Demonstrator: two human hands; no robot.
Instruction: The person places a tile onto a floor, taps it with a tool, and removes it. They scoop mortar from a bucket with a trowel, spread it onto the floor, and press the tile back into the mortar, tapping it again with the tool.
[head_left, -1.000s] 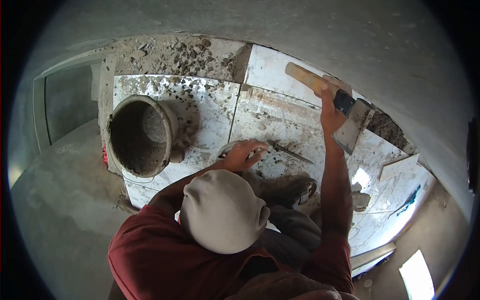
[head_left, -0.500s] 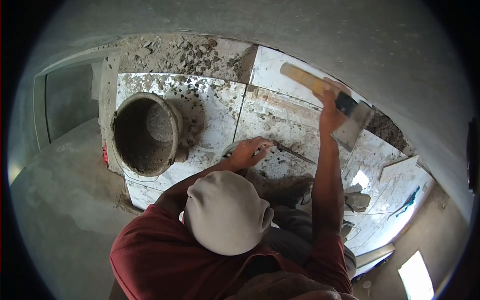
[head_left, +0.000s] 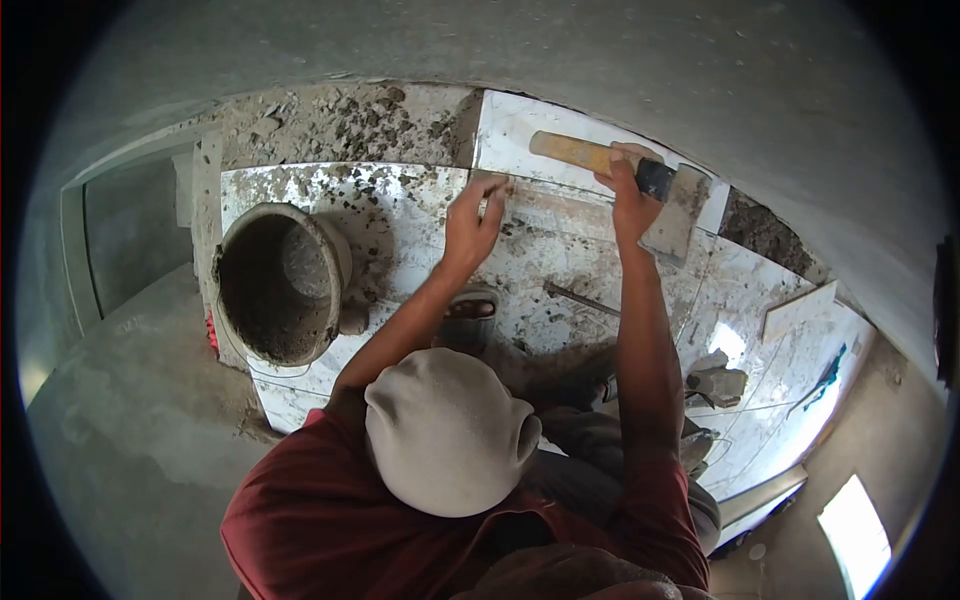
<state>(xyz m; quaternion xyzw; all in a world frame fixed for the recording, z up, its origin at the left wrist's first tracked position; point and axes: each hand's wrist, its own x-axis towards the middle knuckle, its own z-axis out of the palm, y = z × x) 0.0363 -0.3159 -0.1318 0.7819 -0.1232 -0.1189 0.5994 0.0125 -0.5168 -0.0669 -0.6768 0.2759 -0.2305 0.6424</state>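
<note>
My right hand point(head_left: 634, 192) grips a hammer-like tool point(head_left: 575, 152) near its dark head. Its yellow-brown handle points left over the white tile point(head_left: 520, 125) along the wall, and a flat grey blade-like part point(head_left: 678, 220) hangs at its right end. My left hand point(head_left: 475, 225) is raised over the tiles by the near left corner of that white tile, fingers apart and holding nothing. Between my arms a thin metal rod point(head_left: 582, 298) lies on the mortar-smeared tiles point(head_left: 430, 220).
A mortar-crusted bucket point(head_left: 335, 260) stands at the left. Rough mortar point(head_left: 350, 125) lies along the wall, with more in a gap point(head_left: 765, 235) at the right. A tile strip point(head_left: 800, 310), a stone-like block point(head_left: 718, 385) and a sandalled foot point(head_left: 470, 310) are also around.
My left hand has moved up and away from the metal rod to the white tile's corner, fingers apart. My right hand and its tool have shifted slightly left.
</note>
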